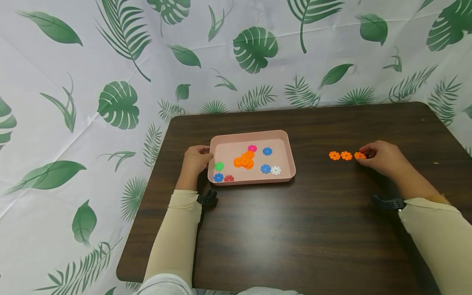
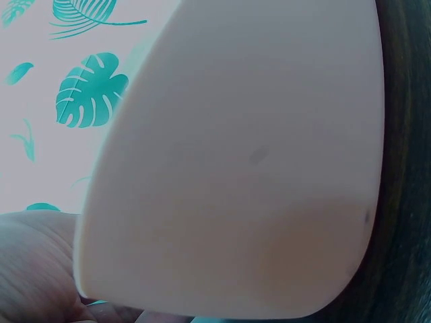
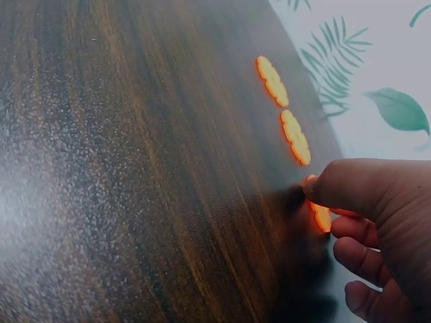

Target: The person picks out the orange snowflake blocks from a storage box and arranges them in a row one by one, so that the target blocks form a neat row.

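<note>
Three orange flower-shaped discs lie in a row on the dark table; the left one (image 1: 334, 155) and middle one (image 1: 346, 155) are untouched. My right hand (image 1: 381, 159) pinches the rightmost disc (image 1: 359, 155) between thumb and fingers at the table surface. In the right wrist view my hand (image 3: 384, 222) holds that disc (image 3: 321, 214) at its edge. At the left, my left hand (image 1: 196, 160) grips the short side of a pink tray (image 1: 252, 178). The tray wall (image 2: 236, 134) fills most of the left wrist view, hiding the fingertips.
Inside the tray are a pile of orange discs (image 1: 245, 160), blue discs (image 1: 267, 151), a pink one (image 1: 252, 148), a green one (image 1: 219, 166), a red one (image 1: 229, 178) and a white one (image 1: 275, 170). A leaf-patterned cloth (image 1: 221, 53) hangs behind the table (image 1: 280, 237).
</note>
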### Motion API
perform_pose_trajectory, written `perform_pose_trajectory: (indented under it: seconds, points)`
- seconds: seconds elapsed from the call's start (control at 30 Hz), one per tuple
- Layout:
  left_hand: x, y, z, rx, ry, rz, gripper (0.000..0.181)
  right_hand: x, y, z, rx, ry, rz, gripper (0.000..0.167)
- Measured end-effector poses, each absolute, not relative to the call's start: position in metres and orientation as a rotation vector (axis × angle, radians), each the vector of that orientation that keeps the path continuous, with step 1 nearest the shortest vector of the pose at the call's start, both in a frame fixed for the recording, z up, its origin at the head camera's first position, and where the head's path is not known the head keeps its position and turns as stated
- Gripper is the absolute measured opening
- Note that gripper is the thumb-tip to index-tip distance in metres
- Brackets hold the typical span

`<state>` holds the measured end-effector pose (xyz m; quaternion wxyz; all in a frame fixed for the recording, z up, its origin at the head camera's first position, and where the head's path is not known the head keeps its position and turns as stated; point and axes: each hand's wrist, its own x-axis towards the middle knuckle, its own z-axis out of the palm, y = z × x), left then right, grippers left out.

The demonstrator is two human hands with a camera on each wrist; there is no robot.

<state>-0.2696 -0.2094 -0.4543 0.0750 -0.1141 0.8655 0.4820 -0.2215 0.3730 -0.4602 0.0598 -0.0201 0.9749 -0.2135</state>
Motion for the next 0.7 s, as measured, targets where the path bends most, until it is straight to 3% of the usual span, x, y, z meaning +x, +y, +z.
perform_pose_trajectory:
  seconds: [0.7]
  points:
    - [-0.2669,-0.2081,-0.4505,-0.344,2.583,1.465,0.042,-0.2214,0.3695,-0.4586,-0.052,2.968,-0.648,0.053]
